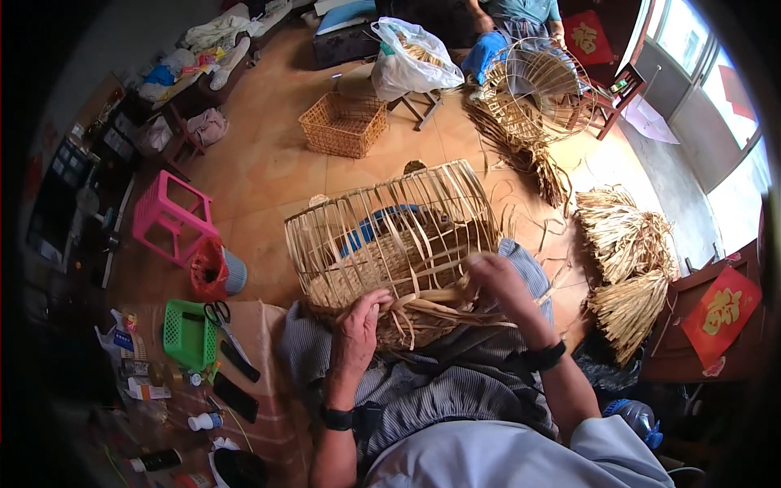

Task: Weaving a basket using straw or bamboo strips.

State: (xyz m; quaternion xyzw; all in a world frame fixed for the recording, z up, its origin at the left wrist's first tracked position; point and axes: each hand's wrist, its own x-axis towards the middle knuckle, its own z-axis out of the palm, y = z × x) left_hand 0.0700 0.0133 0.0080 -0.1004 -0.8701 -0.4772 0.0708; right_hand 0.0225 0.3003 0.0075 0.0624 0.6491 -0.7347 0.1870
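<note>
A half-woven basket frame of pale bamboo strips lies on its side across my lap. My left hand presses on the woven base near its rim, fingers curled over loose strips. My right hand grips a bundle of flat bamboo strips at the basket's lower edge. A blue object shows through the upright ribs inside the frame.
Across the room another person holds a similar round frame. A brown woven basket, a pink plastic stool, a red-lined bin, a green tray with scissors, and bundles of strips lie about.
</note>
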